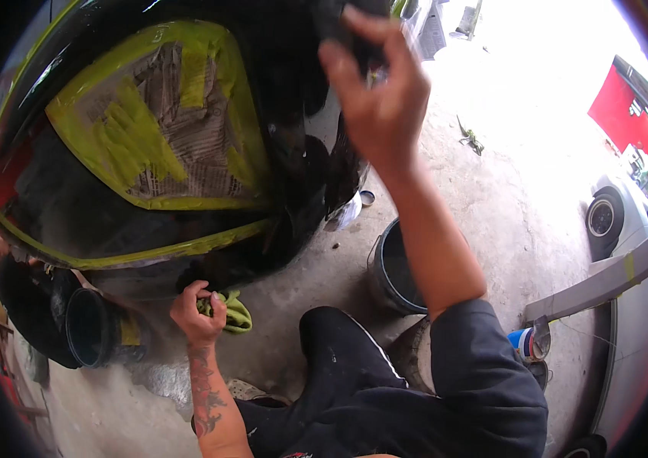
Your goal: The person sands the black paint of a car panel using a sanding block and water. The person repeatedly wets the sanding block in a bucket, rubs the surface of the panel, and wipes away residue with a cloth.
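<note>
A glossy black car body [293, 175] fills the upper left, its window covered with newspaper [186, 130] and edged in yellow-green masking tape [217, 202]. Below its lower edge, my left hand [200, 313] is closed on a bunched lime-green cloth [237, 313], which hangs out past the fingers. My right hand [389, 95] reaches up to the far end of the car body, with thumb and fingers curled around something dark against the black surface. Motion blur and the dark background hide what that thing is.
A dark bucket [393, 267] stands by my right knee, another bucket [110, 328] at the left near a crouching person in dark clothes [30, 309]. A small can [367, 198] sits on the concrete floor. To the right are a blue-and-white tin [526, 343], a grey beam [606, 286] and a silver car [633, 336].
</note>
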The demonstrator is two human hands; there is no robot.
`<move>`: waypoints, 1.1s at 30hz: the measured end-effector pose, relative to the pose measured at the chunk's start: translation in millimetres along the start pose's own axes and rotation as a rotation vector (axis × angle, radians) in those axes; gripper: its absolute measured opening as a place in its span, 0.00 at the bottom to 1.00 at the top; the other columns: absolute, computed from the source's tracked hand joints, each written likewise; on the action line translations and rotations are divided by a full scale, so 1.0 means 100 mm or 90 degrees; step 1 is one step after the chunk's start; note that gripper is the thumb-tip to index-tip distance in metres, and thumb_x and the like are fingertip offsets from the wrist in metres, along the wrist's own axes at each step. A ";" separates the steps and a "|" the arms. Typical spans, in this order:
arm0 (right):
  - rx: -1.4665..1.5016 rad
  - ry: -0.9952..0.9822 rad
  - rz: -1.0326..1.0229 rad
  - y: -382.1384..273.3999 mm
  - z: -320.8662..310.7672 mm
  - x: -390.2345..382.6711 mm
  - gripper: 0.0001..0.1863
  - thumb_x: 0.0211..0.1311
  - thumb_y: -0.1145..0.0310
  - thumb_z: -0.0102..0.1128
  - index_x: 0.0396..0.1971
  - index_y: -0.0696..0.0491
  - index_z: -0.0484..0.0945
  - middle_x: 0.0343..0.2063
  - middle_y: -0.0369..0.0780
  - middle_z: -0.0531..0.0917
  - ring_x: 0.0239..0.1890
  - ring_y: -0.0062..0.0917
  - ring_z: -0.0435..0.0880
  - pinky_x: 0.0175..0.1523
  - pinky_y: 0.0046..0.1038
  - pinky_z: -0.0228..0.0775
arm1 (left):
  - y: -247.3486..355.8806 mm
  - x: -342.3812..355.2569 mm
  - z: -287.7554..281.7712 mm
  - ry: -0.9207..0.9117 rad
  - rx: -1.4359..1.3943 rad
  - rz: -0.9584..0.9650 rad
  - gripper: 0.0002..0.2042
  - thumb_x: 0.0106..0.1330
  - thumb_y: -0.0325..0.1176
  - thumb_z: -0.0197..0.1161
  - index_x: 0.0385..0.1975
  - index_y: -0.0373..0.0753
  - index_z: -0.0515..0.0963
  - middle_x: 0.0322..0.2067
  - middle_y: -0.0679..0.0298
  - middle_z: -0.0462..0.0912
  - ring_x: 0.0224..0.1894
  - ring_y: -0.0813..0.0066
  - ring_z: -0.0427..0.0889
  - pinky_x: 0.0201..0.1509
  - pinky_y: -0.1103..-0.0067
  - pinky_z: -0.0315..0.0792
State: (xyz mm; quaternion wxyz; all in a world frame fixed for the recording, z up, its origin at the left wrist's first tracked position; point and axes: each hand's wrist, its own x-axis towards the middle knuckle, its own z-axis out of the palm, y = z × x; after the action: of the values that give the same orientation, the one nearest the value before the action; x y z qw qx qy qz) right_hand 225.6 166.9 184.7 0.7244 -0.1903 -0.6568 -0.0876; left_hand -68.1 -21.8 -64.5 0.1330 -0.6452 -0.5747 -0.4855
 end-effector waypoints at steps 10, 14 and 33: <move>0.067 0.039 0.090 0.34 0.02 0.28 0.16 0.66 0.69 0.64 0.50 0.62 0.80 0.43 0.49 0.86 0.48 0.34 0.85 0.57 0.33 0.73 | -0.02 0.00 -0.01 -0.016 0.006 0.013 0.12 0.57 0.32 0.64 0.41 0.37 0.80 0.22 0.61 0.79 0.25 0.59 0.80 0.32 0.68 0.74; 0.012 0.014 0.049 0.22 0.00 -0.28 0.19 0.63 0.66 0.73 0.50 0.58 0.80 0.35 0.42 0.87 0.39 0.24 0.84 0.49 0.28 0.76 | -0.03 0.00 -0.01 -0.013 0.002 0.010 0.12 0.58 0.33 0.64 0.41 0.37 0.80 0.22 0.61 0.79 0.25 0.59 0.80 0.33 0.68 0.74; -0.116 -0.203 0.220 0.36 -1.23 -1.78 0.23 0.55 0.74 0.72 0.53 0.55 0.81 0.57 0.50 0.81 0.56 0.44 0.83 0.58 0.37 0.77 | 0.00 0.01 -0.02 -0.026 0.035 0.008 0.12 0.55 0.33 0.64 0.38 0.38 0.80 0.21 0.63 0.80 0.25 0.58 0.80 0.33 0.65 0.73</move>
State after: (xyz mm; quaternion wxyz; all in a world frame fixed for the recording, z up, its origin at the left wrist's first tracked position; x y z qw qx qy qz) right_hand 330.6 129.5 -4.0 0.5956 -0.3756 -0.7100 0.0097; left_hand -68.9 -22.4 -63.1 0.1416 -0.6548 -0.5865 -0.4553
